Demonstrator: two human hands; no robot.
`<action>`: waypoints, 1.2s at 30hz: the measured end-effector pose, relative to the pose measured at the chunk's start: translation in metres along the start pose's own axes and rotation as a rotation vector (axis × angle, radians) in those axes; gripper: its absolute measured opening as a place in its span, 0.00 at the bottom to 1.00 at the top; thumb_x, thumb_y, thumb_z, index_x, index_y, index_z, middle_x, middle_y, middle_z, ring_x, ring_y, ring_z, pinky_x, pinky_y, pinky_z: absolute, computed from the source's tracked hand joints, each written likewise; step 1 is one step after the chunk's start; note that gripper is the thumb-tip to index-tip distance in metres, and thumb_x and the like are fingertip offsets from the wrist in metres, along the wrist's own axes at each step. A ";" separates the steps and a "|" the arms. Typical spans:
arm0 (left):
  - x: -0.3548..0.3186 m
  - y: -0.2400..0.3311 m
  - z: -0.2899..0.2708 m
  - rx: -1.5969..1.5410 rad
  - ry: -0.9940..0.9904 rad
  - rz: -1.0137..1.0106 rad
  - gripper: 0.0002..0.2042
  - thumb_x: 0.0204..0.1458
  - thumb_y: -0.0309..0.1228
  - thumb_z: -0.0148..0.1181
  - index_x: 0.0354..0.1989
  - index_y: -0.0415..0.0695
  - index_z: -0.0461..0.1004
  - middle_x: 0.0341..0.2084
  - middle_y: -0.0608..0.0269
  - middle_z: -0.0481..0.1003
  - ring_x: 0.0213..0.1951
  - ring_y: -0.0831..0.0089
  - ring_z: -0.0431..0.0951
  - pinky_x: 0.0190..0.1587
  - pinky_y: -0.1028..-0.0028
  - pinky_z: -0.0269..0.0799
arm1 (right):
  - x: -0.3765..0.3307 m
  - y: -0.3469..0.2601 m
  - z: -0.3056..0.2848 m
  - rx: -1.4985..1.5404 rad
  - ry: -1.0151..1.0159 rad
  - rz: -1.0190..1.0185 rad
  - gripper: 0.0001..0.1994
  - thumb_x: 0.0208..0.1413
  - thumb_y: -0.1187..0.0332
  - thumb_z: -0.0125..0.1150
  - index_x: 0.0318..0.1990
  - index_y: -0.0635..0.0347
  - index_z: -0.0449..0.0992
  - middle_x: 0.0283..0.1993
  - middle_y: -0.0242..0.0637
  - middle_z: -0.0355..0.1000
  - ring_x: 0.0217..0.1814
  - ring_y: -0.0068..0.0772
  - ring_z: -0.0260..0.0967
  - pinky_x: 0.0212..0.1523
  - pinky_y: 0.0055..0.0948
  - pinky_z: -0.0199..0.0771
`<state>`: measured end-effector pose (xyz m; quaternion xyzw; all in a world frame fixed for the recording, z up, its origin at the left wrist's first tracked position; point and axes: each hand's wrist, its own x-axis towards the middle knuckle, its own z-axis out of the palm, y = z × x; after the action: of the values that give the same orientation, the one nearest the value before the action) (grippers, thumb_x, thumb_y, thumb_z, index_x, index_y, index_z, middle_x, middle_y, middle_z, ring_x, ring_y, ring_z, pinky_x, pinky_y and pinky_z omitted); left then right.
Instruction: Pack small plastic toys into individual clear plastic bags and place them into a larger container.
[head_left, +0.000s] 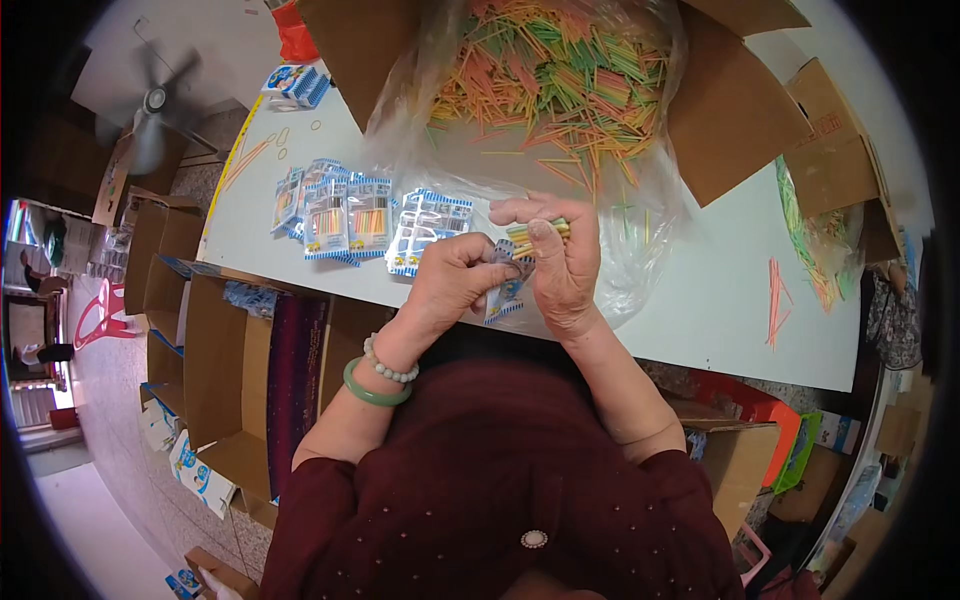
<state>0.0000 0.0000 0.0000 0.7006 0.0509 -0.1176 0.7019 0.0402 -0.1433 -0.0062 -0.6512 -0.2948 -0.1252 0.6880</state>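
Note:
My left hand (458,278) pinches a small clear packet (506,300) with blue-striped edges, near the table's front edge. In my right hand (567,272) is a bundle of thin coloured sticks (536,238), mostly yellow and green, with the thumb resting across it. The bundle's lower end meets the mouth of the packet; how far it goes in is hidden by my fingers. Flat packets (428,228) lie just beyond my left hand. Further left are filled packets (347,215) with coloured sticks showing through.
A large open carton (735,120) lined with a clear bag (640,270) spills many loose sticks (560,80) onto the white table (735,300). Rubber bands (283,135) and a packet stack (297,88) lie at the far left. An open box (228,370) stands below the left edge.

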 end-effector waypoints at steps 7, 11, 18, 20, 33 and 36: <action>0.003 -0.003 0.002 -0.058 -0.053 -0.044 0.12 0.46 0.26 0.65 0.18 0.43 0.68 0.13 0.71 0.67 0.14 0.86 0.66 0.15 0.84 0.61 | -0.002 -0.009 -0.005 0.365 0.175 0.324 0.10 0.64 0.63 0.45 0.41 0.58 0.56 0.38 0.51 0.74 0.45 0.39 0.72 0.50 0.34 0.68; 0.001 -0.003 0.004 -0.035 -0.063 -0.058 0.11 0.47 0.26 0.64 0.18 0.43 0.68 0.13 0.72 0.67 0.15 0.86 0.66 0.16 0.84 0.61 | 0.001 -0.011 -0.001 0.338 0.218 0.209 0.09 0.64 0.64 0.45 0.41 0.59 0.55 0.39 0.55 0.73 0.44 0.40 0.72 0.48 0.34 0.70; 0.005 -0.009 0.008 -0.031 -0.035 0.019 0.08 0.49 0.26 0.63 0.21 0.39 0.71 0.12 0.71 0.67 0.14 0.85 0.66 0.16 0.83 0.61 | -0.016 0.010 0.001 -0.045 0.045 -0.082 0.07 0.63 0.68 0.46 0.41 0.58 0.56 0.42 0.51 0.73 0.45 0.41 0.72 0.54 0.41 0.66; 0.007 -0.014 0.007 -0.183 -0.035 0.030 0.07 0.50 0.25 0.61 0.23 0.39 0.71 0.13 0.70 0.68 0.15 0.84 0.68 0.18 0.83 0.65 | -0.016 0.008 -0.003 -0.214 0.016 -0.114 0.07 0.63 0.67 0.46 0.41 0.58 0.57 0.42 0.50 0.74 0.45 0.38 0.72 0.59 0.46 0.58; 0.006 -0.010 0.004 -0.138 -0.083 -0.031 0.05 0.50 0.25 0.61 0.25 0.38 0.73 0.14 0.69 0.70 0.16 0.84 0.69 0.19 0.83 0.67 | -0.010 -0.005 -0.004 0.118 0.111 0.215 0.08 0.64 0.64 0.43 0.40 0.57 0.56 0.37 0.48 0.76 0.43 0.32 0.72 0.63 0.47 0.52; 0.006 -0.012 0.002 -0.162 -0.101 -0.037 0.05 0.50 0.24 0.61 0.25 0.38 0.73 0.14 0.69 0.70 0.16 0.84 0.69 0.19 0.83 0.67 | -0.011 -0.004 -0.004 0.109 0.122 0.245 0.08 0.64 0.64 0.43 0.40 0.58 0.56 0.36 0.48 0.76 0.42 0.36 0.73 0.62 0.46 0.54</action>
<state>0.0026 -0.0020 -0.0131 0.6337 0.0374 -0.1612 0.7557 0.0306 -0.1504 -0.0090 -0.6353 -0.1772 -0.0637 0.7490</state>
